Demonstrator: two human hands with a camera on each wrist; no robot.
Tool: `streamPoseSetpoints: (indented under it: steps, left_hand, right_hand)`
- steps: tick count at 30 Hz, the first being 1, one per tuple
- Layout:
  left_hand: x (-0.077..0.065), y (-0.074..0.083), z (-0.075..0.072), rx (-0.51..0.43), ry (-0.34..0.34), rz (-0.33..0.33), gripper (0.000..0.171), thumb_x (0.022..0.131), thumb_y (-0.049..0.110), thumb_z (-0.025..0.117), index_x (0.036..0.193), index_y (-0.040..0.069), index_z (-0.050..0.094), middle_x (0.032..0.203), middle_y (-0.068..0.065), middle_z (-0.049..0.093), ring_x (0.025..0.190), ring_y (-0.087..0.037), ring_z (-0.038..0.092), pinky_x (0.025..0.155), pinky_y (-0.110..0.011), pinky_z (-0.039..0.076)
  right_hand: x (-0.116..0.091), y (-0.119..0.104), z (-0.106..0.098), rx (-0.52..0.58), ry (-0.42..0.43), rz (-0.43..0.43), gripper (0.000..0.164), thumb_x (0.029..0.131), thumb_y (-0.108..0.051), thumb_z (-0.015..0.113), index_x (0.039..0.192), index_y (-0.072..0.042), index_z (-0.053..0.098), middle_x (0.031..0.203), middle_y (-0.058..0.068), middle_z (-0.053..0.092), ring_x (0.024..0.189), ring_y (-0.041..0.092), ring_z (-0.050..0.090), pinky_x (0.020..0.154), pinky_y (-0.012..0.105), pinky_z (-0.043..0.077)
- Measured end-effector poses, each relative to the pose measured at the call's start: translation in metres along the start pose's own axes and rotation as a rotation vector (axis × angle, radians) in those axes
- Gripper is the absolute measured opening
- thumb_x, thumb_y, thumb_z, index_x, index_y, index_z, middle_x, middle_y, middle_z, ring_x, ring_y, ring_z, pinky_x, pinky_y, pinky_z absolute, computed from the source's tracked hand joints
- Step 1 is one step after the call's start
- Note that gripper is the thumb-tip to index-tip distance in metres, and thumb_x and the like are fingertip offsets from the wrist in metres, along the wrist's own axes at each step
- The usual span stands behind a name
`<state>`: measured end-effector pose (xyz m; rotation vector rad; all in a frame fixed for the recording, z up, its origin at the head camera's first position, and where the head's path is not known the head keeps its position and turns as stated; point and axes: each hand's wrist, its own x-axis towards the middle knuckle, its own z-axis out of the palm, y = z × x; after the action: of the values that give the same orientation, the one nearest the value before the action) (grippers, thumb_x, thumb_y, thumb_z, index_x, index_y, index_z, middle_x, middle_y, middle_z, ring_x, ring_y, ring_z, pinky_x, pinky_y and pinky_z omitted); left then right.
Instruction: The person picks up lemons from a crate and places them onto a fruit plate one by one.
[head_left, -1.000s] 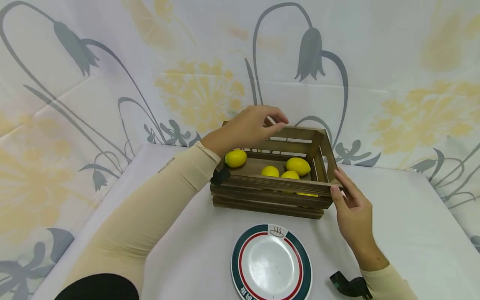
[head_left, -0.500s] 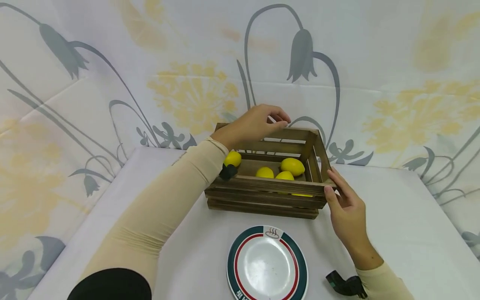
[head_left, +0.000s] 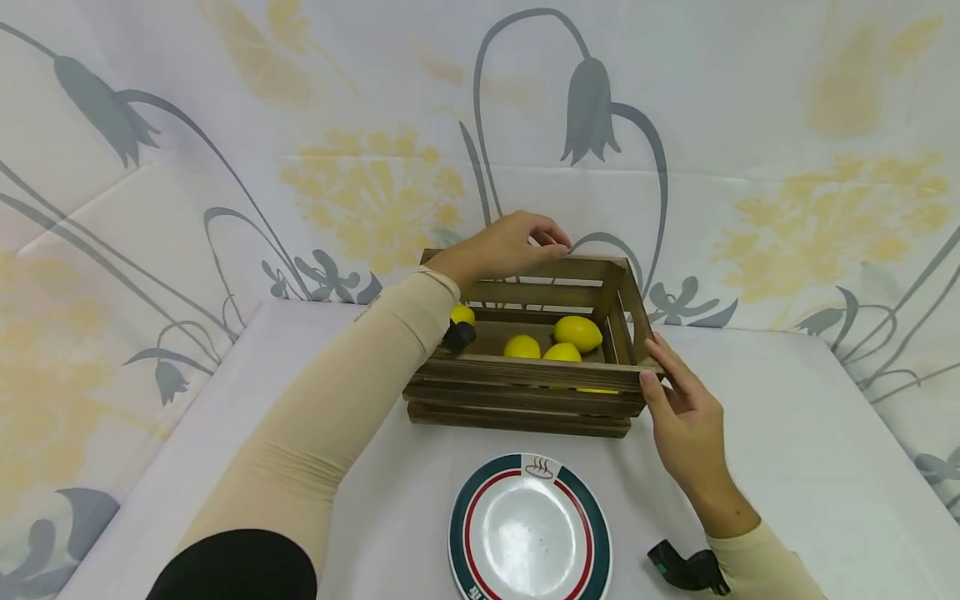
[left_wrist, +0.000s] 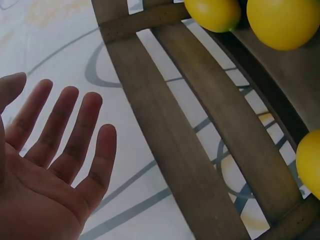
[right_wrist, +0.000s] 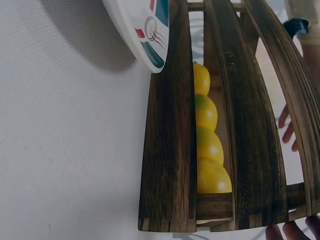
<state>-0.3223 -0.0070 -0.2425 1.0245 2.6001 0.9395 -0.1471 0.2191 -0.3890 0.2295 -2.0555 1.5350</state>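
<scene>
A brown slatted wooden crate (head_left: pixel 517 396) stands on the white-covered table with several yellow lemons (head_left: pixel 577 333) inside. My left hand (head_left: pixel 517 242) hovers at the crate's back edge, holding nothing. In the left wrist view its fingers (left_wrist: pixel 60 125) are spread loosely, palm showing, beside the crate's back slats (left_wrist: pixel 170 135). My right hand (head_left: pixel 686 425) holds the crate's front right corner, thumb on the front and fingers along the end. Its fingertips (right_wrist: pixel 292 231) show at the crate's end in the right wrist view, where lemons (right_wrist: pixel 210 145) appear between the slats. My left forearm partly hides one lemon (head_left: pixel 462 314).
A white plate (head_left: pixel 528 533) with a green and red rim lies in front of the crate. Behind the crate hangs a flower-printed cloth (head_left: pixel 360 100). A black wrist camera (head_left: pixel 686 568) juts from my right sleeve.
The head view has turned slightly, so crate and plate sit further left in it. My left hand has shifted a little right over the crate. The right hand keeps its hold.
</scene>
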Motion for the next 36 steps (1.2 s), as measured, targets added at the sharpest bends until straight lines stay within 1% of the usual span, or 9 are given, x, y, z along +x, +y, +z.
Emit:
streamPoseSetpoints:
  steps: [5, 9, 13, 16, 20, 24, 28, 32, 36]
  left_hand:
    - [0.004, -0.005, 0.0, 0.024, -0.04, -0.019, 0.036, 0.104, 0.033, 0.054, 0.13, 0.011, 0.064, 0.13, -0.009, 0.063, 0.121, -0.025, 0.058, 0.103, -0.04, 0.049]
    - [0.006, -0.011, 0.002, 0.015, -0.083, -0.063, 0.036, 0.105, 0.034, 0.052, 0.131, 0.012, 0.063, 0.133, -0.01, 0.061, 0.12, -0.026, 0.059, 0.1, -0.039, 0.05]
    - [0.009, -0.016, 0.005, -0.034, -0.158, -0.101, 0.038, 0.105, 0.034, 0.052, 0.134, 0.012, 0.061, 0.133, -0.008, 0.061, 0.114, -0.03, 0.064, 0.095, -0.038, 0.052]
    - [0.01, -0.017, 0.006, -0.062, -0.239, -0.135, 0.039, 0.106, 0.034, 0.049, 0.137, 0.011, 0.059, 0.14, -0.007, 0.057, 0.115, -0.031, 0.065, 0.098, -0.039, 0.052]
    - [0.012, -0.018, 0.006, -0.063, -0.347, -0.215, 0.042, 0.107, 0.032, 0.046, 0.141, 0.01, 0.055, 0.143, -0.011, 0.056, 0.116, -0.03, 0.065, 0.098, -0.039, 0.054]
    - [0.012, -0.018, 0.007, -0.064, -0.452, -0.314, 0.045, 0.107, 0.036, 0.044, 0.147, 0.014, 0.05, 0.139, -0.012, 0.057, 0.118, -0.028, 0.064, 0.096, -0.04, 0.055]
    - [0.012, -0.021, 0.013, -0.096, -0.556, -0.445, 0.048, 0.105, 0.039, 0.047, 0.15, 0.022, 0.046, 0.15, -0.009, 0.048, 0.133, -0.033, 0.054, 0.104, -0.047, 0.05]
    - [0.01, -0.023, 0.02, -0.079, -0.624, -0.545, 0.05, 0.103, 0.042, 0.051, 0.15, 0.028, 0.045, 0.157, -0.007, 0.042, 0.141, -0.039, 0.044, 0.107, -0.052, 0.047]
    - [0.008, -0.022, 0.024, -0.032, -0.663, -0.585, 0.051, 0.101, 0.044, 0.054, 0.149, 0.03, 0.046, 0.156, -0.007, 0.043, 0.135, -0.039, 0.05, 0.102, -0.053, 0.05]
  right_hand:
    - [-0.002, -0.002, 0.001, 0.023, 0.005, -0.024, 0.042, 0.096, 0.008, 0.057, 0.137, 0.002, 0.058, 0.15, 0.017, 0.05, 0.137, 0.004, 0.049, 0.104, 0.011, 0.042]
    - [-0.002, -0.003, 0.003, 0.048, -0.004, -0.055, 0.042, 0.095, 0.01, 0.057, 0.136, 0.005, 0.057, 0.149, 0.02, 0.05, 0.136, 0.005, 0.049, 0.104, 0.012, 0.042]
    - [-0.004, -0.004, 0.005, 0.034, -0.003, -0.076, 0.043, 0.095, 0.011, 0.057, 0.137, 0.004, 0.058, 0.149, 0.018, 0.05, 0.135, 0.004, 0.05, 0.103, 0.011, 0.043]
    - [-0.006, -0.006, 0.005, 0.02, -0.001, -0.08, 0.043, 0.095, 0.011, 0.057, 0.137, 0.003, 0.058, 0.149, 0.017, 0.051, 0.135, 0.004, 0.05, 0.103, 0.012, 0.043]
    - [-0.007, -0.008, 0.005, 0.004, -0.011, -0.088, 0.043, 0.095, 0.01, 0.058, 0.137, 0.002, 0.058, 0.15, 0.017, 0.051, 0.136, 0.005, 0.05, 0.103, 0.012, 0.043]
    - [-0.008, -0.01, 0.005, -0.033, -0.007, -0.089, 0.044, 0.095, 0.008, 0.059, 0.138, -0.001, 0.058, 0.15, 0.014, 0.051, 0.135, 0.003, 0.05, 0.102, 0.011, 0.043]
    - [-0.01, -0.012, 0.004, -0.05, -0.005, -0.091, 0.044, 0.095, 0.008, 0.059, 0.138, -0.001, 0.059, 0.149, 0.016, 0.051, 0.135, 0.002, 0.05, 0.101, 0.01, 0.043]
    - [-0.011, -0.013, 0.002, -0.051, -0.011, -0.088, 0.044, 0.095, 0.009, 0.058, 0.138, -0.001, 0.058, 0.149, 0.019, 0.051, 0.135, 0.002, 0.049, 0.1, 0.01, 0.043]
    - [-0.012, -0.014, 0.002, -0.041, -0.015, -0.079, 0.044, 0.095, 0.008, 0.058, 0.138, -0.001, 0.058, 0.149, 0.02, 0.05, 0.136, 0.003, 0.049, 0.101, 0.01, 0.043]
